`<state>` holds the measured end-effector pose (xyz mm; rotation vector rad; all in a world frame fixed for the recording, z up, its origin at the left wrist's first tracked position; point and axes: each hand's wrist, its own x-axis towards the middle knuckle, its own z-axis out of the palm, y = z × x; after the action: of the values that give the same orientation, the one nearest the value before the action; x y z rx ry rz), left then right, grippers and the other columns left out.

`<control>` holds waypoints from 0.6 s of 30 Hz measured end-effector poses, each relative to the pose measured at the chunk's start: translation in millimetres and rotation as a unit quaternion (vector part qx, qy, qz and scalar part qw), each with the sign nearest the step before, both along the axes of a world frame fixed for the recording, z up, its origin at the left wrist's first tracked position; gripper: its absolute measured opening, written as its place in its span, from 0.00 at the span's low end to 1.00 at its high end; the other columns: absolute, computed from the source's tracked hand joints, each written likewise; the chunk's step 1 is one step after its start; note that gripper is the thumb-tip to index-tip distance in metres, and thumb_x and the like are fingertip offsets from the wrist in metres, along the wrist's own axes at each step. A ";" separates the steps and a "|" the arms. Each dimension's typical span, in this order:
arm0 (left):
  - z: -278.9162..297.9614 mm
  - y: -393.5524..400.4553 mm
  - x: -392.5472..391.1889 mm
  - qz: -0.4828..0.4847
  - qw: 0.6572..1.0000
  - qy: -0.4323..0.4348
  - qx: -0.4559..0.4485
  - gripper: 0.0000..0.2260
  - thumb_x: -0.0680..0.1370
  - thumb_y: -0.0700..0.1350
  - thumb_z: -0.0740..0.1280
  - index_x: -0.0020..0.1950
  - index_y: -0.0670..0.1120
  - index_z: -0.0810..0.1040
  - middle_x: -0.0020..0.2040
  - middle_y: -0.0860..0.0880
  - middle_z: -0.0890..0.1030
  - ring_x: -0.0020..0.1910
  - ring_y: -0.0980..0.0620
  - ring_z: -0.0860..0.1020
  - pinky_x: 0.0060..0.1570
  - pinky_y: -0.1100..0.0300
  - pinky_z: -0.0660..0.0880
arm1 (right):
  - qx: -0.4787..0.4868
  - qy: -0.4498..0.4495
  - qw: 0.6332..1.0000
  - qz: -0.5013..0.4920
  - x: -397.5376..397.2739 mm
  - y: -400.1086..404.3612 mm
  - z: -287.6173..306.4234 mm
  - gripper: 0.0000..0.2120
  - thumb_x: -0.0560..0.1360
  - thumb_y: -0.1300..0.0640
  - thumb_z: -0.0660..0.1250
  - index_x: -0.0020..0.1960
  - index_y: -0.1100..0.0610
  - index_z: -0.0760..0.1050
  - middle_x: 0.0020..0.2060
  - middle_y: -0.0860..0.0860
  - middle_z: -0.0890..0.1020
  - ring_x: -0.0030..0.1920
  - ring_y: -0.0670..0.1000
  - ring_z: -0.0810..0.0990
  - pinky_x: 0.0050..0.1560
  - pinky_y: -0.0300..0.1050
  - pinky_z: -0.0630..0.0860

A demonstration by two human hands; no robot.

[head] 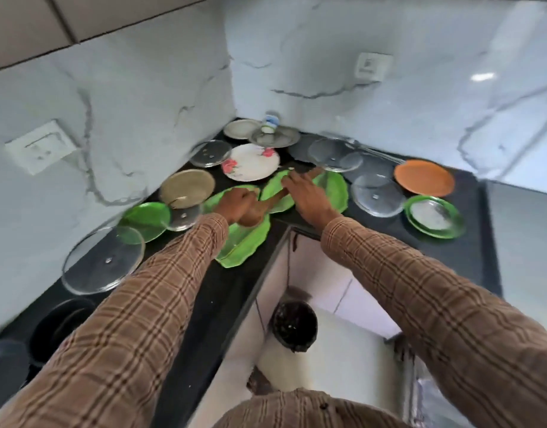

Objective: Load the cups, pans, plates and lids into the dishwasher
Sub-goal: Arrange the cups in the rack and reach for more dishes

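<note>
- A person in a checked brown shirt leans over a black corner tabletop [469, 242] strewn with plates and glass lids.
- Landmark: the white floral plate [250, 162]. Just in front of it lie two green leaf-shaped plates, one nearer [250, 239] and one farther [334, 189].
- The left hand [239, 208] is curled round what looks like a wooden handle [273, 200]; motion blur makes this uncertain.
- The right hand [309, 196] lies flat, fingers straight, pressing on the farther green plate.
- To do this step well, I'd say: clear the wooden piece aside first, then slide the plate to the tabletop edge for a firm grasp.
- Glass lids [104, 261] nearby could get knocked.
</note>
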<state>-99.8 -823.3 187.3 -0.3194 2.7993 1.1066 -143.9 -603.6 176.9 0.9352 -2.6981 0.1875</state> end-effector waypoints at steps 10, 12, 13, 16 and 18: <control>33.4 336.6 24.2 -0.187 0.952 -0.020 0.241 0.07 0.83 0.40 0.66 0.61 0.40 0.78 0.37 0.43 0.85 0.24 0.55 0.80 0.25 0.66 0.76 | -0.036 0.011 0.928 -0.370 144.2 324.7 25.0 0.22 0.75 0.59 0.68 0.68 0.56 0.68 0.58 0.58 0.77 0.52 0.62 0.81 0.44 0.57 0.76; 39.0 394.7 34.3 -0.240 0.948 0.025 0.207 0.10 0.82 0.41 0.68 0.62 0.40 0.79 0.49 0.39 0.85 0.32 0.51 0.83 0.30 0.62 0.79 | -0.067 -0.009 0.899 -0.432 174.7 371.4 23.9 0.20 0.77 0.59 0.66 0.67 0.52 0.68 0.56 0.55 0.77 0.52 0.62 0.82 0.46 0.59 0.79; 39.5 425.4 39.2 -0.266 0.946 0.057 0.174 0.12 0.80 0.42 0.68 0.63 0.42 0.80 0.52 0.41 0.85 0.36 0.49 0.84 0.35 0.61 0.80 | -0.085 -0.016 0.887 -0.453 191.8 394.1 23.2 0.19 0.77 0.57 0.66 0.66 0.51 0.67 0.56 0.54 0.77 0.51 0.62 0.82 0.46 0.59 0.79; 42.8 514.1 61.0 -0.352 0.920 0.110 0.131 0.11 0.78 0.44 0.70 0.60 0.44 0.81 0.49 0.45 0.85 0.36 0.47 0.84 0.34 0.58 0.81 | -0.122 -0.002 0.862 -0.492 238.5 451.8 19.3 0.24 0.79 0.48 0.67 0.71 0.49 0.63 0.59 0.53 0.81 0.51 0.63 0.83 0.45 0.55 0.77; 42.9 565.7 79.6 -0.404 0.898 0.115 0.134 0.08 0.80 0.44 0.68 0.57 0.45 0.79 0.50 0.43 0.85 0.36 0.46 0.84 0.38 0.52 0.83 | -0.134 0.026 0.848 -0.513 264.4 481.4 17.0 0.29 0.81 0.45 0.65 0.76 0.48 0.57 0.60 0.55 0.82 0.48 0.64 0.84 0.43 0.55 0.77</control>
<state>-20.2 -257.6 230.2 0.9657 2.4419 1.2963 120.5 -122.3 193.9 -0.6119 -2.6139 0.2771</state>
